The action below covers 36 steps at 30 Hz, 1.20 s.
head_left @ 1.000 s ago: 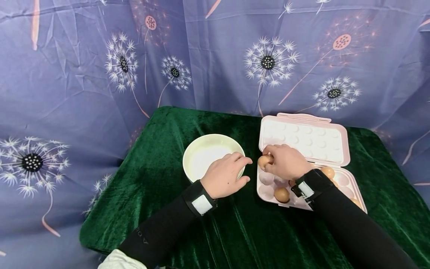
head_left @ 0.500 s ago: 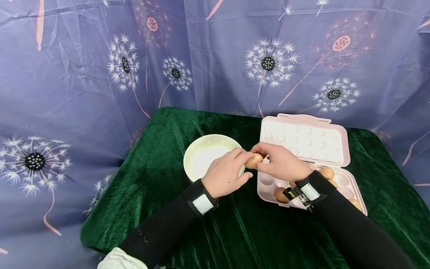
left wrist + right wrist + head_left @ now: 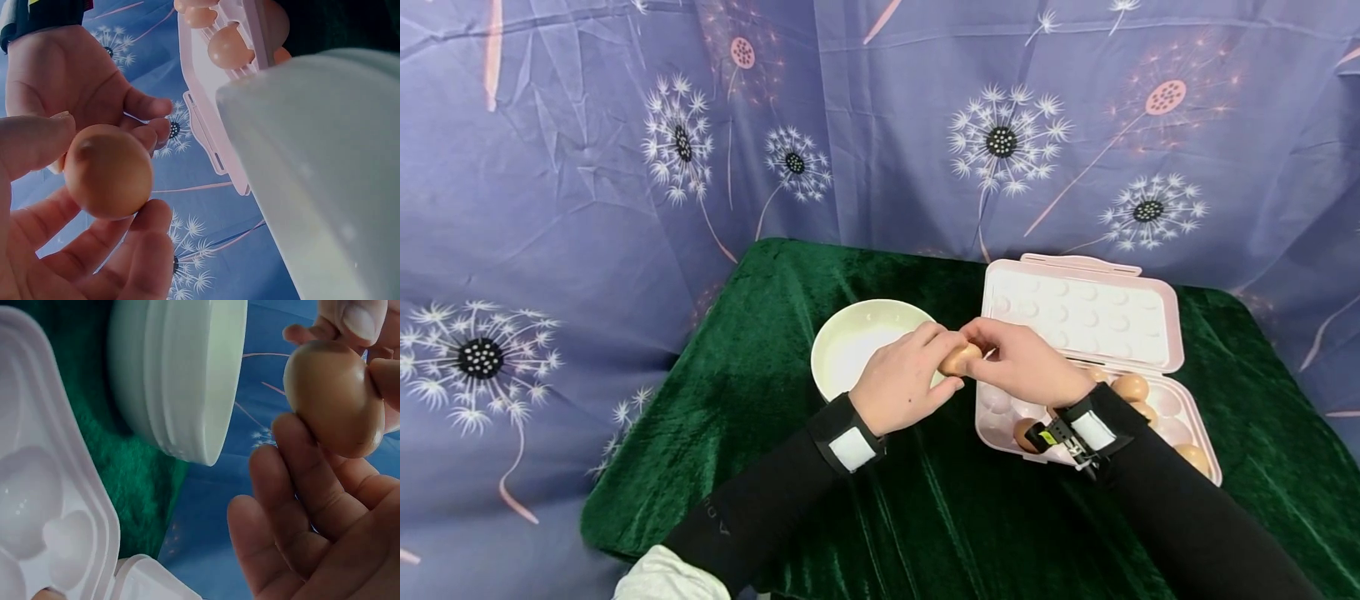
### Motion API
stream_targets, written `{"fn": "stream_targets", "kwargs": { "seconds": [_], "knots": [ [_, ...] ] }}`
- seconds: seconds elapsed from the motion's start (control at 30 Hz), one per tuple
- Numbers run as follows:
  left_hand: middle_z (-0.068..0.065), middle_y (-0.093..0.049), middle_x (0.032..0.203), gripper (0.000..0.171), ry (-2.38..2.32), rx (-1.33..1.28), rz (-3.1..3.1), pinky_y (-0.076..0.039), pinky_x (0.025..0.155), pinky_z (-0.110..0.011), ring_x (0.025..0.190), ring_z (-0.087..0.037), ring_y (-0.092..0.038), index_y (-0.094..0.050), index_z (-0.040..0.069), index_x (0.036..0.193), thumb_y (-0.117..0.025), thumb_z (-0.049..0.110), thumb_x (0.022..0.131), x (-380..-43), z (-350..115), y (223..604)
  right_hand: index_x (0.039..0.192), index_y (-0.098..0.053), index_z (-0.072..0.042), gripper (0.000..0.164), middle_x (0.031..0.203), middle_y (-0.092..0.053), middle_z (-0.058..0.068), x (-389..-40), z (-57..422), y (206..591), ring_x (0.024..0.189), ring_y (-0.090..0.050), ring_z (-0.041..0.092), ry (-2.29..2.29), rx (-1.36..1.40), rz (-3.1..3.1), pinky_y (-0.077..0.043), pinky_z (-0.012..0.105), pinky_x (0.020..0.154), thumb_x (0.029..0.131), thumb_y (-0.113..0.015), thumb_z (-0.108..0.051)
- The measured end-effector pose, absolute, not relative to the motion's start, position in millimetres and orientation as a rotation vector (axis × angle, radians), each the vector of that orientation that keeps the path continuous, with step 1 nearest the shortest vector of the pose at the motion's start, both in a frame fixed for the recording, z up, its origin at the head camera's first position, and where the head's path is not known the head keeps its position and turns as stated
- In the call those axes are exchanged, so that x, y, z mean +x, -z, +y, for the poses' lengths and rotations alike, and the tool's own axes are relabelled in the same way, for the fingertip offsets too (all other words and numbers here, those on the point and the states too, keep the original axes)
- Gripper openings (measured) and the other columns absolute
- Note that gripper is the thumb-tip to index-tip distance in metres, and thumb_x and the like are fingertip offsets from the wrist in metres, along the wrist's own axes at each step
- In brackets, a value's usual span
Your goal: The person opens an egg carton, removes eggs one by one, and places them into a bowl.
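Note:
A brown egg [image 3: 959, 360] is between my two hands, beside the right rim of a pale cream bowl [image 3: 841, 335]. My left hand [image 3: 901, 382] grips it from the left, thumb and fingers around it in the left wrist view. From the other side my right hand [image 3: 1033, 364] holds the same egg [image 3: 337, 400] with its fingertips. A pink egg box [image 3: 992, 439] lies open under and behind the right hand, with several brown eggs [image 3: 1131, 387] in its cups. The right forearm hides part of the box.
The egg box's white-lined lid [image 3: 1078, 315] is folded back at the far side. Bowl and box stand on a table with a dark green velvet cloth [image 3: 760, 333]. A blue dandelion-print curtain [image 3: 902, 167] hangs behind.
My right hand has lifted the egg from the box's left end and brought it left to the left hand. The left hand, earlier holding nothing, now grips the egg too.

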State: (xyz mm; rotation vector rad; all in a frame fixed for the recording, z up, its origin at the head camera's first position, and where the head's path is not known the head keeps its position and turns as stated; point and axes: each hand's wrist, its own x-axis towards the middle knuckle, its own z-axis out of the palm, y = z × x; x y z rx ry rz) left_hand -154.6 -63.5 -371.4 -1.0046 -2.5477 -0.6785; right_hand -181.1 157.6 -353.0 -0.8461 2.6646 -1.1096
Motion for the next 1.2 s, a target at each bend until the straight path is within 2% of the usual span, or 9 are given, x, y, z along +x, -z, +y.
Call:
{"fn": "stream_targets", "kwargs": {
  "seconds": [0.13, 0.5, 0.73, 0.93, 1.1, 1.2],
  "knots": [
    [0.001, -0.058, 0.116, 0.042, 0.657, -1.005, -2.537, -0.049, 0.065, -0.028, 0.086, -0.008, -0.058, -0.061, 0.02, 0.129, -0.077, 0.03, 0.09, -155.9, -65.6, 370.1, 0.11, -0.066, -0.027, 0.015, 0.092, -0.069, -0.009, -180.1, 152.9, 351.7, 0.082, -0.063, 0.014, 1.129, -0.841, 2.651, -0.052, 0.035, 0.072, 0.096, -0.069, -0.028],
    [0.002, -0.059, 0.113, 0.034, 0.602, -1.04, -2.562, -0.049, 0.065, -0.028, 0.085, -0.007, -0.058, -0.063, 0.021, 0.126, -0.072, 0.029, 0.094, -166.7, -74.2, 364.3, 0.106, -0.067, -0.022, 0.015, 0.083, -0.063, -0.005, -185.3, 143.7, 356.0, 0.074, -0.057, 0.015, 1.157, -0.894, 2.679, -0.047, 0.031, 0.067, 0.097, -0.068, -0.034],
    [0.003, -0.059, 0.122, 0.036, 0.574, -0.954, -2.748, -0.049, 0.069, -0.031, 0.091, -0.009, -0.059, -0.063, 0.022, 0.128, -0.072, 0.03, 0.095, -182.1, -90.9, 360.8, 0.12, -0.065, -0.018, 0.02, 0.097, -0.071, -0.003, -186.3, 141.9, 358.5, 0.084, -0.064, 0.014, 1.144, -0.855, 2.69, -0.051, 0.038, 0.075, 0.1, -0.062, -0.022],
    [0.0, -0.057, 0.11, 0.036, 0.52, -0.832, -2.851, -0.046, 0.069, -0.031, 0.082, -0.013, -0.054, -0.062, 0.02, 0.131, -0.069, 0.029, 0.097, -206.6, -109.8, 360.0, 0.119, -0.067, -0.014, 0.021, 0.094, -0.068, -0.005, -185.9, 143.6, 360.8, 0.082, -0.061, 0.016, 1.095, -0.806, 2.733, -0.05, 0.038, 0.073, 0.099, -0.062, -0.021],
    [-0.002, -0.057, 0.113, 0.035, 0.423, -0.758, -2.956, -0.048, 0.07, -0.033, 0.084, -0.016, -0.056, -0.061, 0.021, 0.132, -0.067, 0.03, 0.099, -222.9, -110.0, 361.4, 0.119, -0.067, -0.012, 0.021, 0.094, -0.068, -0.004, -185.2, 140.9, 361.7, 0.083, -0.061, 0.016, 1.077, -0.82, 2.73, -0.052, 0.038, 0.074, 0.099, -0.062, -0.018],
    [-0.002, -0.057, 0.107, 0.031, 0.256, -0.779, -3.029, -0.046, 0.07, -0.031, 0.083, -0.015, -0.055, -0.061, 0.02, 0.129, -0.066, 0.031, 0.1, -231.4, -104.7, 364.3, 0.118, -0.068, -0.011, 0.021, 0.095, -0.068, -0.004, -185.7, 140.4, 363.9, 0.083, -0.062, 0.015, 1.077, -0.84, 2.721, -0.053, 0.037, 0.074, 0.099, -0.062, -0.017]
  ]
}}
